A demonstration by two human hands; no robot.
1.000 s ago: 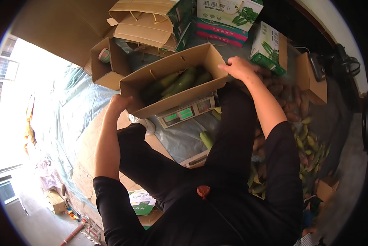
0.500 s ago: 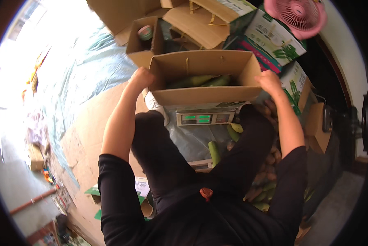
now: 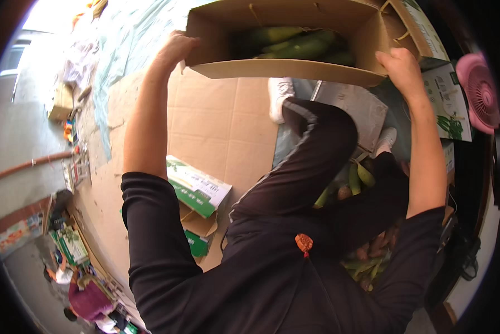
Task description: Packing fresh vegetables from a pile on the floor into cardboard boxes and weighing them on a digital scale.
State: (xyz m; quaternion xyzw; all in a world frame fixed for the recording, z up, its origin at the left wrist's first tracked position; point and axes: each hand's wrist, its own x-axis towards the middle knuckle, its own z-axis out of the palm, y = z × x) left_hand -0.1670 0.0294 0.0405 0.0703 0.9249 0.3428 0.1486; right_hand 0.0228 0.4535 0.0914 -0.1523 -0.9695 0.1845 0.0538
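Note:
An open cardboard box (image 3: 286, 69) hangs between my two hands at the top of the view, above the floor. Inside it lie several long green vegetables (image 3: 303, 45), whose exact kind I cannot make out. My left hand (image 3: 177, 47) is closed on the box's left end. On the right end, my right hand (image 3: 397, 61) grips the edge, fingers partly hidden behind the cardboard. Below the box, by my legs, sits a scale with a bare metal platform (image 3: 353, 106).
A flattened cardboard sheet (image 3: 222, 119) covers the floor at left, with a green-and-white carton (image 3: 197, 186) on it. Loose vegetables (image 3: 361, 175) lie around my right leg. A pink fan (image 3: 478, 92) and printed boxes (image 3: 447, 103) stand at right. Another person (image 3: 91, 298) is at lower left.
The box has come up off the scale, uncovering its platform, and both hands still hold it. My view has swung left, and my left leg has stepped across.

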